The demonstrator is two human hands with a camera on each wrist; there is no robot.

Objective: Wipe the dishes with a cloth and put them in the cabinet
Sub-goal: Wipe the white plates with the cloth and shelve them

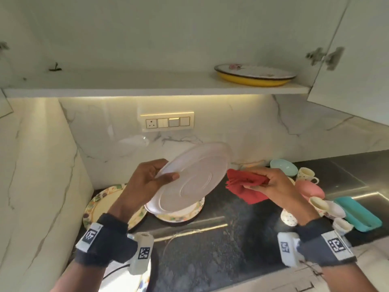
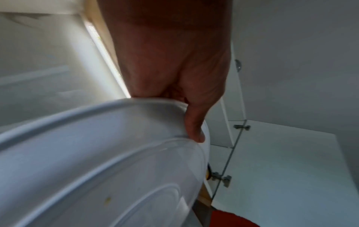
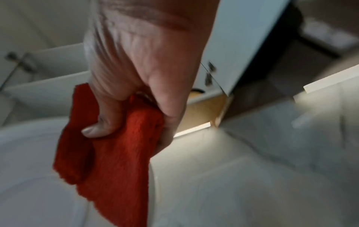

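A round white plate (image 1: 189,178) is held tilted above the dark stone counter (image 1: 221,249), its ridged underside facing the person. The left hand (image 1: 147,180) grips the plate's left rim, thumb (image 1: 168,178) pressed across the near face and fingers curled behind it. Just right of the plate, the right hand (image 1: 271,184) is closed around a folded red cloth (image 1: 246,186), whose loose edge hangs beside the plate's right rim. Above both hands, an open white cabinet shelf (image 1: 155,89) carries a yellow-rimmed enamel plate (image 1: 254,75) at its right end. Below the left hand lie floral patterned plates (image 1: 99,205); beyond the right hand sit small cups (image 1: 307,174), a pale blue bowl (image 1: 283,167) and a teal tray (image 1: 357,213). The left wrist view alone shows the thumb (image 2: 194,122) lying over the plate's raised rim (image 2: 97,110) and a small yellowish speck on the plate (image 2: 107,199). The right wrist view alone shows the thumb (image 3: 101,127) pinning the towelling cloth (image 3: 116,153) against the fingers, plate edge beneath.
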